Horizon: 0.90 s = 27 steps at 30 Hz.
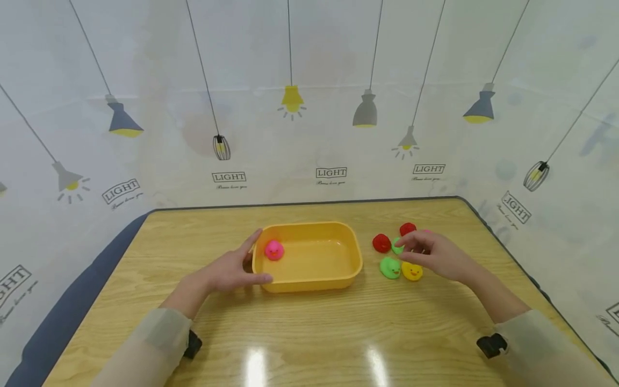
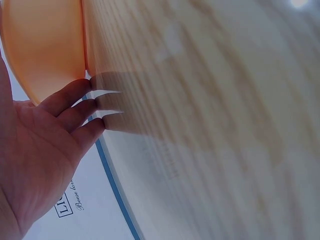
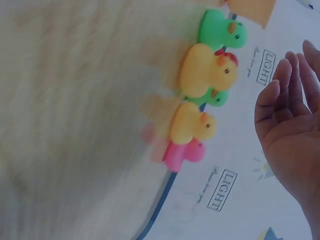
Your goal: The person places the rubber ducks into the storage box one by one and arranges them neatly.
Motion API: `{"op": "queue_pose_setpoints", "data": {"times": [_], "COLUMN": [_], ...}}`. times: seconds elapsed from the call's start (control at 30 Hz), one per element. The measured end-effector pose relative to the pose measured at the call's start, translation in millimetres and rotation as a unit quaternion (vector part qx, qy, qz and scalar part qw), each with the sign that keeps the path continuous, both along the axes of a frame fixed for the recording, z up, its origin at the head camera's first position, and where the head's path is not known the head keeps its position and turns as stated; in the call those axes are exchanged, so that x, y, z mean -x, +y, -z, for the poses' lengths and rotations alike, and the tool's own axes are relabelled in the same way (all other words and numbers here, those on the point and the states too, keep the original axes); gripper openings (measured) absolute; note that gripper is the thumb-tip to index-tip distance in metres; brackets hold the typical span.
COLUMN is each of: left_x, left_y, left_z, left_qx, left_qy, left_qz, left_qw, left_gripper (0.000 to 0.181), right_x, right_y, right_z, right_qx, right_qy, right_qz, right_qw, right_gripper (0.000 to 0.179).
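Note:
My left hand [image 1: 234, 269] holds the left end of a yellow plastic tub [image 1: 309, 285], thumb at its near rim and forefinger toward the far corner. In the left wrist view, fingertips [image 2: 95, 124] touch the tabletop beside the tub's wall [image 2: 45, 40]. A pink rubber duck [image 1: 274, 250] sits inside the tub at its left. My right hand [image 1: 437, 255] hovers, fingers loosely bent and holding nothing, over a group of rubber ducks. Among them are a green duck [image 1: 389, 267], a yellow duck [image 1: 412, 271] and a red duck [image 1: 381, 243]. The hand partly covers others, including a pink duck [image 3: 182, 154].
Everything stands on a wood-grain table [image 1: 309, 333] with a dark edge. A pale backdrop [image 1: 309, 150] printed with hanging lamps rises behind and on both sides. Another red duck [image 1: 408, 229] lies at the back of the group.

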State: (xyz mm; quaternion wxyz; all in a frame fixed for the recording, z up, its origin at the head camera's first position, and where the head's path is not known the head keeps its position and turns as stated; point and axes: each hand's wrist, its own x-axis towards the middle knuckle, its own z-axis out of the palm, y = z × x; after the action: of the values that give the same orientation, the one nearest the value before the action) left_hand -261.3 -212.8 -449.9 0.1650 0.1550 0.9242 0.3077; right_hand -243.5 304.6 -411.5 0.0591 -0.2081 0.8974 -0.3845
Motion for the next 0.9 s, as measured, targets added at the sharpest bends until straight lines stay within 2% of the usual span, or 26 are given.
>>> {"op": "queue_pose_setpoints", "data": {"times": [0.3,0.63,0.8,0.9], "left_x": [-0.7,-0.2,-0.3,-0.6], "left_y": [1.8,1.4,0.8,1.3], "left_z": [-2.1,-2.5,-1.7,-2.0], "left_qx": [-0.001,-0.007,-0.005,-0.006], "left_qy": [-0.018,-0.004,-0.004,-0.008], "left_qz": [-0.013,-0.001,0.0,-0.002], "left_qw": [0.9997,1.0,1.0,0.9999], "left_gripper": [0.127,0.13,0.13,0.13], "right_x": [-7.8,-10.7,-9.0,-6.8], "right_y": [28.7,47.5,48.6,46.5], "right_z": [16.8,31.4,34.7,36.1], "right_qx": [0.001,0.005,0.003,-0.001], "right_qy": [-0.005,-0.057,-0.093,-0.098], "right_qz": [0.015,0.022,0.02,0.02], "right_qw": [0.9999,0.9981,0.9955,0.9949], "right_gripper": [0.027,0.033,0.042,0.046]}}
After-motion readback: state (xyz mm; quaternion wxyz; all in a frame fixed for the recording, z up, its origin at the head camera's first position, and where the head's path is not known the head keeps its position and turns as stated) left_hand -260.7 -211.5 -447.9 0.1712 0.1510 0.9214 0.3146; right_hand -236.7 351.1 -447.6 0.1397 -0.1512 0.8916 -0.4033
